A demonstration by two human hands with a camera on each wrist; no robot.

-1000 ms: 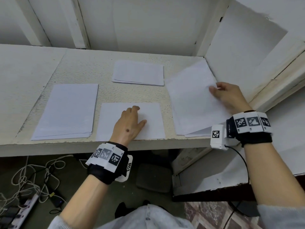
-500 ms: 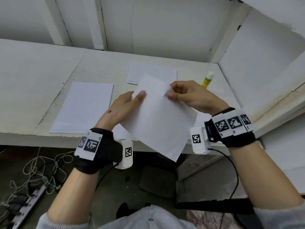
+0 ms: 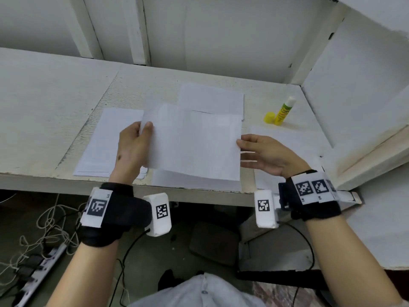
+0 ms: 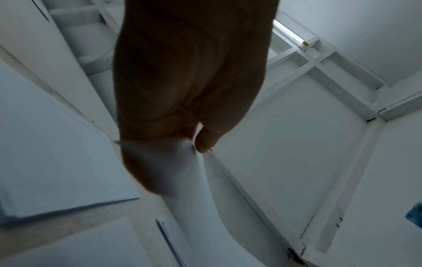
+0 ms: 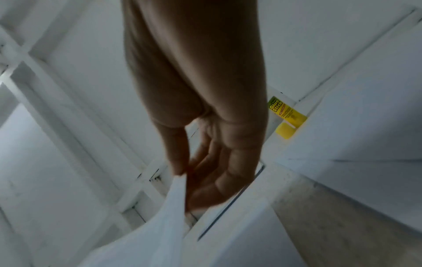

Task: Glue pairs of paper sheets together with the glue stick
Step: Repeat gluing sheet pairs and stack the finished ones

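Both hands hold one white paper sheet (image 3: 194,142) above the desk, left hand (image 3: 132,145) pinching its left edge, right hand (image 3: 265,155) its right edge, an uncapped glue stick (image 3: 284,110) beyond the right grip.

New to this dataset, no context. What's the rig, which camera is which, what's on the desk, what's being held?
No robot: a person wears one head camera and one on each wrist band. The wide view is from the head; the two close views look along each hand. The left hand and right hand pinch opposite edges of one paper sheet above the desk. Below lie more paper stacks, plus an uncapped glue stick beside its yellow cap.
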